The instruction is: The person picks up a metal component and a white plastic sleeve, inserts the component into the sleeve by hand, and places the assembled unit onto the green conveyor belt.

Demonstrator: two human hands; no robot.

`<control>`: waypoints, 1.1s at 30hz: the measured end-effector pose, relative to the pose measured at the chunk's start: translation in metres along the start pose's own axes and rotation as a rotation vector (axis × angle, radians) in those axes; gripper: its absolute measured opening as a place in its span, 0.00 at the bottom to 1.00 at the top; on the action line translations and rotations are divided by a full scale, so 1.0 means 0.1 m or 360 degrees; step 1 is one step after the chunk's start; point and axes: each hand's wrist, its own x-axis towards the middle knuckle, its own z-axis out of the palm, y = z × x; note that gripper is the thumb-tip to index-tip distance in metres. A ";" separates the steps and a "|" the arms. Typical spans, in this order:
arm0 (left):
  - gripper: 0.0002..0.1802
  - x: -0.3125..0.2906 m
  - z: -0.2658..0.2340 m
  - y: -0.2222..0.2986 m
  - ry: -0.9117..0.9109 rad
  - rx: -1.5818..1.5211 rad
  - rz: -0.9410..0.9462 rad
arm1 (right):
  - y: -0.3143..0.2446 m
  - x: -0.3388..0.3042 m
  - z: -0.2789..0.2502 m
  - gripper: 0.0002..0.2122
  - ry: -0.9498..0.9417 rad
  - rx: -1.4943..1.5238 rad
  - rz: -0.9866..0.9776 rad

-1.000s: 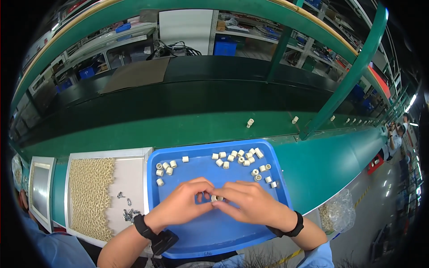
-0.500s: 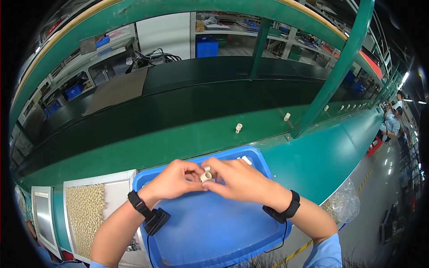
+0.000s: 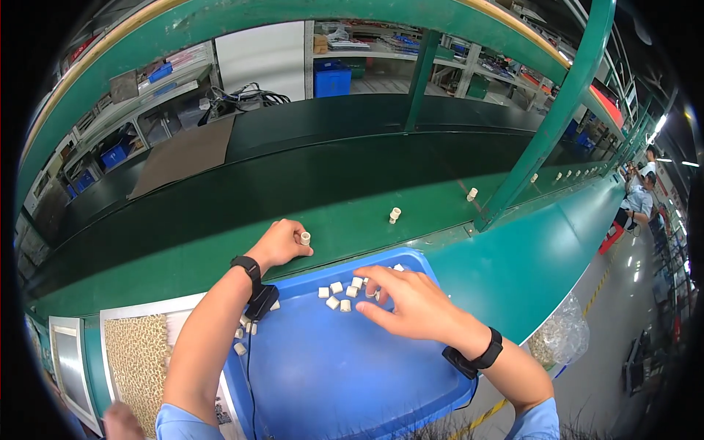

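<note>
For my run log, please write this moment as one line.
left hand: holds small white part at green belt | right hand: on white parts in blue tray

We see open blue tray (image 3: 352,374) floor toward its near edge | small white parts (image 3: 339,293) crowd its far edge under our right hand (image 3: 411,304) | our left hand (image 3: 279,246) reaches past the tray's far-left corner | green post (image 3: 546,132) blocks the table's right side.
</note>
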 end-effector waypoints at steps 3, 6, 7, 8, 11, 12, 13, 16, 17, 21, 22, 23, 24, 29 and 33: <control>0.19 0.02 0.02 -0.09 -0.0024 0.0046 0.0029 | -0.06 0.01 -0.01 0.22 -0.0024 -0.0002 0.0022; 0.23 0.03 0.04 -0.04 -0.0075 0.0121 0.0097 | -0.09 0.02 0.04 0.21 -0.0024 -0.0007 -0.0003; 0.23 -0.02 0.01 -0.03 -0.0060 0.0118 0.0079 | -0.11 0.02 0.07 0.20 0.0000 -0.0011 -0.0028; 0.25 -0.09 -0.01 -0.01 0.0095 0.0257 0.0204 | -0.12 0.01 0.08 0.19 0.0021 -0.0014 -0.0051; 0.28 -0.45 -0.07 0.24 0.0391 0.0528 0.0426 | -0.16 -0.04 0.09 0.18 -0.0115 -0.0165 -0.0037; 0.28 -0.64 -0.19 0.48 0.0429 0.0323 0.0305 | -0.15 -0.03 0.11 0.18 -0.0161 -0.0245 -0.0031; 0.29 -0.82 -0.31 0.71 0.0475 0.0120 0.0184 | -0.14 -0.01 0.17 0.18 -0.0170 -0.0240 -0.0051; 0.21 -1.44 -0.42 1.22 0.0629 -0.0330 0.0193 | -0.03 0.07 0.52 0.15 -0.0246 -0.0620 -0.0114; 0.18 -1.64 -0.32 1.38 0.0686 -0.0478 0.0310 | 0.04 0.10 0.61 0.15 -0.0269 -0.0601 -0.0157; 0.08 -2.63 0.30 1.76 0.0713 -0.0638 0.0564 | 0.36 0.17 0.72 0.11 -0.0356 -0.0607 -0.0437; 0.07 -2.85 0.47 1.79 0.0701 -0.0447 0.0666 | 0.43 0.12 0.70 0.11 -0.0371 -0.0613 -0.0480; 0.07 -3.10 0.54 1.77 0.0702 -0.0321 0.0602 | 0.46 0.10 0.75 0.10 -0.0272 -0.0675 -0.0393; 0.06 -3.30 0.60 1.72 0.0683 -0.0228 0.0565 | 0.46 0.07 0.77 0.09 -0.0166 -0.0760 -0.0267; 0.04 -4.33 0.70 0.86 0.1209 0.0202 -0.0096 | -0.10 -0.06 0.78 0.10 -0.0197 -0.0737 -0.0282; 0.06 -4.90 0.72 0.50 0.1325 0.0434 -0.0480 | -0.31 -0.21 0.82 0.10 -0.0287 -0.0492 -0.0096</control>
